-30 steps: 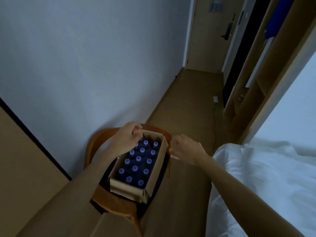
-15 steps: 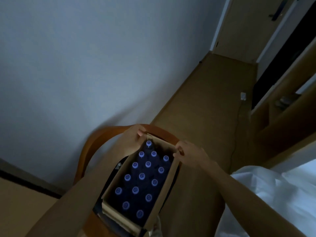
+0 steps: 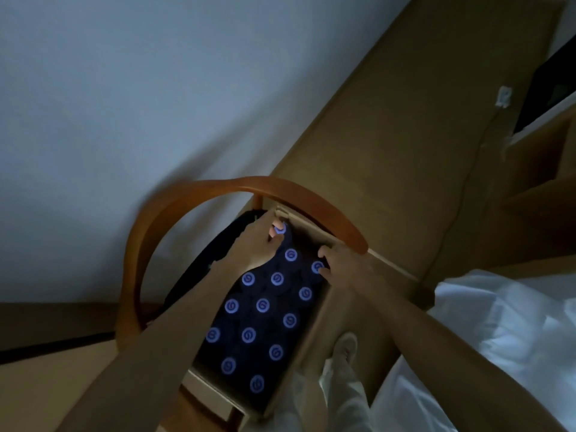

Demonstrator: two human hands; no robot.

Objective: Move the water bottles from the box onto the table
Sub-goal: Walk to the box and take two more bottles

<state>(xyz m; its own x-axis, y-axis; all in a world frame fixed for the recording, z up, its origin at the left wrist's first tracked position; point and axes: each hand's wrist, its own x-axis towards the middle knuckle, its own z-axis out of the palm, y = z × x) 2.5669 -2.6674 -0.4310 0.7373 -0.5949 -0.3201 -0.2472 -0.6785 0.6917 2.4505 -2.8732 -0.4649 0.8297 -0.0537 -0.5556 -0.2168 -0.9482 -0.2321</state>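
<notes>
An open cardboard box [image 3: 321, 310] sits on the seat of a wooden chair [image 3: 193, 198] and holds several upright water bottles [image 3: 263, 305] with blue caps. My left hand [image 3: 255, 244] reaches into the far left corner, fingers closed around the top of the corner bottle [image 3: 280, 229]. My right hand [image 3: 346, 269] is at the far right corner, with thumb and fingers closed around the cap of another bottle [image 3: 317, 267]. Both bottles stand in the box. The room is dim and the bottle bodies are barely visible.
The chair's curved backrest arcs over the far end of the box, close to a pale wall. A bed with white sheets [image 3: 498, 338] lies at the right. My foot [image 3: 346, 344] stands between box and bed. A flat tan surface [image 3: 46, 378] shows at lower left.
The view has tilted down and moved closer over the box. My left hand has closed on the far left bottle, and my right hand has moved from the box edge onto the far right cap.
</notes>
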